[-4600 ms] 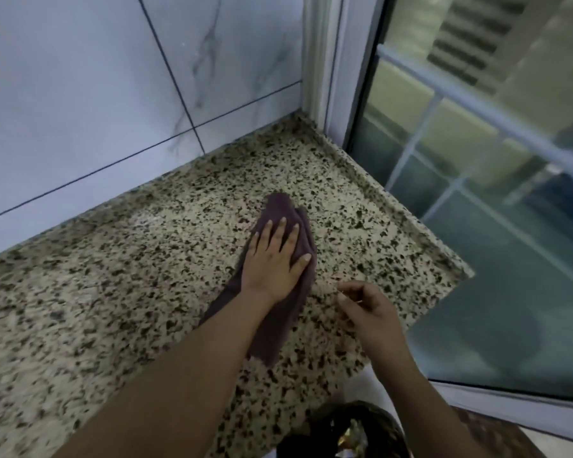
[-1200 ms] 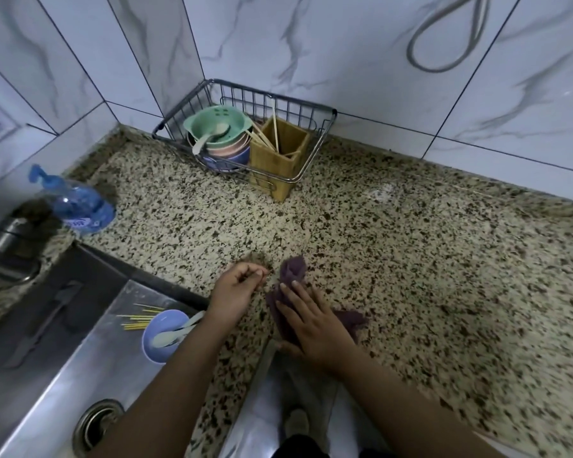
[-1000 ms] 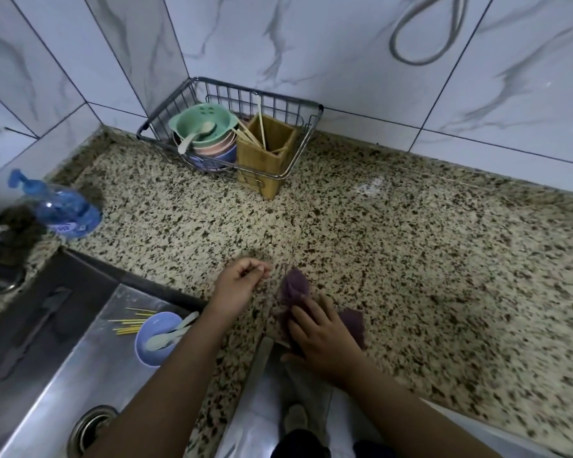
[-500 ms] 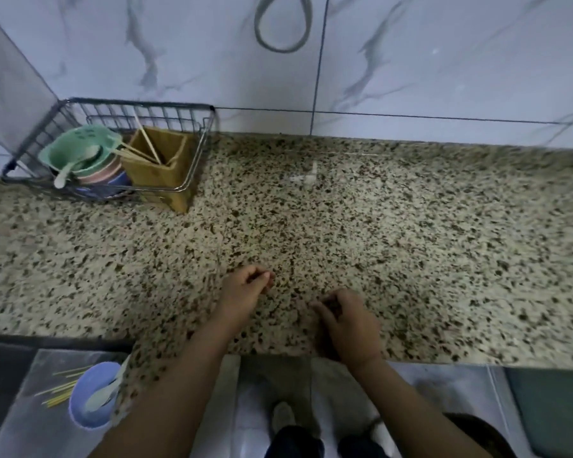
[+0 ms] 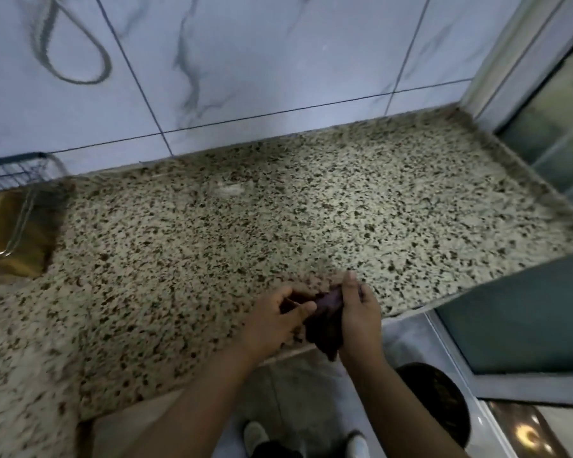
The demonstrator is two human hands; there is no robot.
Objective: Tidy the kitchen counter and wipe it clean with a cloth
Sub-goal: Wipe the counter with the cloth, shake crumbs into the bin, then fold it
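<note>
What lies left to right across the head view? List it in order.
Brown wooden holder in the dark wire rack → left hand → crumpled purple cloth → right hand → dark round bin on the floor.

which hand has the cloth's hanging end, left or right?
The right hand. It grips the purple cloth along its length, and the tail drops below that hand past the counter edge. The left hand only pinches the upper end.
</note>
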